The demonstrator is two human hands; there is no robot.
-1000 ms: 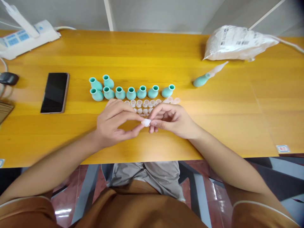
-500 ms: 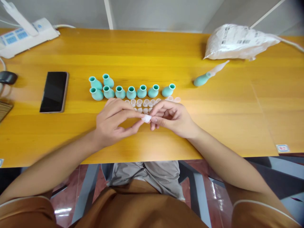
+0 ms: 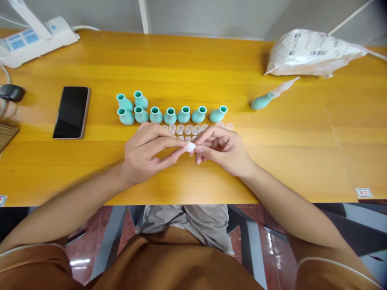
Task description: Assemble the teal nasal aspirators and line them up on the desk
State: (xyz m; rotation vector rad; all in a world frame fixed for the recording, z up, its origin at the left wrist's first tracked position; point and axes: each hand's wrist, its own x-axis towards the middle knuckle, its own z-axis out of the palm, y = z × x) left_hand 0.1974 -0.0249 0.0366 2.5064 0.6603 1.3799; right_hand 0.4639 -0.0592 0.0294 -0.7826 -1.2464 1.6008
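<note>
Both my hands meet over the yellow table (image 3: 272,169), pinching one small translucent white cap (image 3: 190,147) between their fingertips. My left hand (image 3: 148,153) grips it from the left with thumb and forefinger. My right hand (image 3: 222,149) grips it from the right, fingers curled. Just behind the hands lie several more translucent caps (image 3: 184,129), partly hidden by the fingers. Beyond them stand several teal rubber bulbs (image 3: 170,116) in a row, with two more set behind at the left end.
A black phone (image 3: 71,112) lies at the left. One teal bulb with a clear tip (image 3: 266,100) lies on its side at the right, near a white plastic bag (image 3: 314,52). A white device (image 3: 33,40) sits at the far left corner, a dark mouse (image 3: 11,92) below it.
Both hands have drifted slightly away from me and to the right, still pinching the same cap. The view has shifted a little; nothing else on the table has moved.
</note>
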